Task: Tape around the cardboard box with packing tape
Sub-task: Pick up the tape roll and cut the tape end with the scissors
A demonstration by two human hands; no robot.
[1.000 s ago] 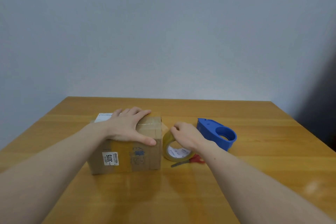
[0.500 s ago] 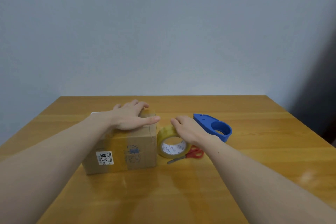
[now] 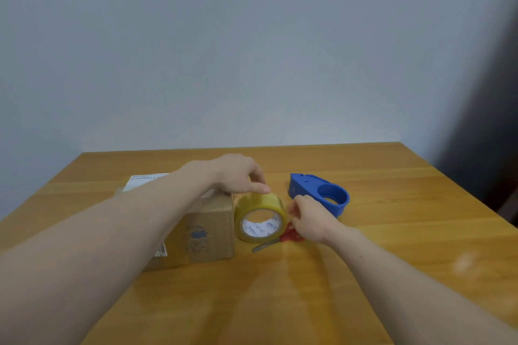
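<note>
A brown cardboard box (image 3: 208,232) lies on the wooden table (image 3: 392,246), left of centre, partly covered by my left forearm. A roll of clear yellowish packing tape (image 3: 259,216) stands on edge against the box's right side. My left hand (image 3: 238,173) reaches over the box's top right corner and grips the top of the roll, with the thumb lying across the front. Just right of the roll, my right hand (image 3: 309,218) has its fingers curled and its fingertips pinch at the roll's right edge. No loose tape end is visible.
Red-handled scissors (image 3: 288,237) lie under my right hand, with the blade pointing towards the front left. A blue tape dispenser (image 3: 322,190) sits just behind my right hand. A white label (image 3: 143,179) is on the box top. A wall stands behind the table's far edge.
My left hand left the box top and moved right onto the top of the roll. My right hand slid off the roll's top to its right edge.
</note>
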